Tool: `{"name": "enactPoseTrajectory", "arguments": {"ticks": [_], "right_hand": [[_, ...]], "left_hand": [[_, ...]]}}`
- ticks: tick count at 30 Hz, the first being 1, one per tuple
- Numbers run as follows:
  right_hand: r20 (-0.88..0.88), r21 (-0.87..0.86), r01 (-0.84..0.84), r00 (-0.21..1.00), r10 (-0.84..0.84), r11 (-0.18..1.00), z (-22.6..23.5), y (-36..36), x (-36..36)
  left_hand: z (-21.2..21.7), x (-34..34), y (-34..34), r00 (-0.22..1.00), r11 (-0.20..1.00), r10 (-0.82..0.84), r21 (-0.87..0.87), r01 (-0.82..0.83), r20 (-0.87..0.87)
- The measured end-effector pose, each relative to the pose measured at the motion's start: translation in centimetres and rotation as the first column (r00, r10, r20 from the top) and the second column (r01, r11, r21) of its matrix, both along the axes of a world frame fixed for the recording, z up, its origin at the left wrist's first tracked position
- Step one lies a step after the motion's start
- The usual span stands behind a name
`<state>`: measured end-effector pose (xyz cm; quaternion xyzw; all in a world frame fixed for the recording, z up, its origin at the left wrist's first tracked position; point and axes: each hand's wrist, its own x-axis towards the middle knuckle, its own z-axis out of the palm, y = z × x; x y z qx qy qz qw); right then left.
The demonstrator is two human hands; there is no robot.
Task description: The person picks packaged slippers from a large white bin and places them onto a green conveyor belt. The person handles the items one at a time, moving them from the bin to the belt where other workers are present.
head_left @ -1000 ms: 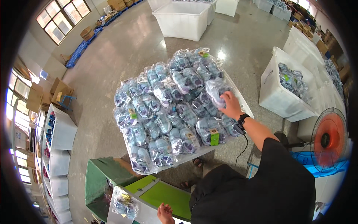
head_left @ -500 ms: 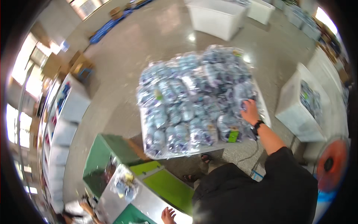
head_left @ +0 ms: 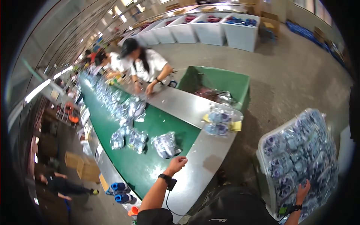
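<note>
My left hand [head_left: 175,165], a black band on its wrist, is over the metal edge of the worktable, just nearer than a clear bag of pale blue-grey shoes [head_left: 165,145] on the green belt. Its fingers are loosely bent and appear to hold nothing. At the right, my right hand [head_left: 302,192] has its fingers apart above a white bin [head_left: 262,165] packed with rows of bagged shoes [head_left: 300,161]. It grips none of them. More bagged shoes [head_left: 137,140] lie farther left on the belt.
Bagged shoes with yellow paper [head_left: 218,123] lie on the metal table corner [head_left: 210,150]. Behind it stands a green bin [head_left: 243,84] containing plastic bags. A co-worker [head_left: 146,67] handles bags across the belt [head_left: 112,123]. Blue shoes [head_left: 122,193] sit on the left edge.
The view has swung left from the white bin to the belt. My right hand has come off the bagged shoes there, and my left hand has reached forward over the table.
</note>
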<state>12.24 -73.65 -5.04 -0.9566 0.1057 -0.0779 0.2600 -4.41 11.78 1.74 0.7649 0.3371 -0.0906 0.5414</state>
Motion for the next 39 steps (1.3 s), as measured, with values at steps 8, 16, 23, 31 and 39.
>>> {"name": "enactPoseTrajectory", "arguments": {"ticks": [8,16,23,31,39], "right_hand": [[-0.108,0.066,-0.258,0.959,0.264,0.964,8.1,16.5,7.2],[-0.115,-0.083,-0.482,0.874,0.472,0.872,11.0,26.1,8.1],[-0.094,0.101,-0.619,0.774,0.627,0.779,13.4,39.2,7.3],[0.032,0.211,-0.900,0.397,0.917,0.382,19.3,55.2,8.7],[0.191,0.231,-0.967,0.155,0.969,0.109,20.2,56.6,3.4]], "left_hand": [[-8.9,-4.2,15.7,0.852,0.748,0.504,0.421,-0.514,0.144],[-12.4,-3.1,18.7,0.605,0.601,0.788,-0.068,-0.796,-0.114],[-14.4,-2.2,14.5,0.731,0.726,0.682,-0.156,-0.669,0.040],[-4.8,1.7,-0.1,0.817,0.850,0.155,0.346,-0.397,0.555],[2.4,7.5,-12.5,0.782,0.991,0.083,0.036,-0.133,0.617]]}}
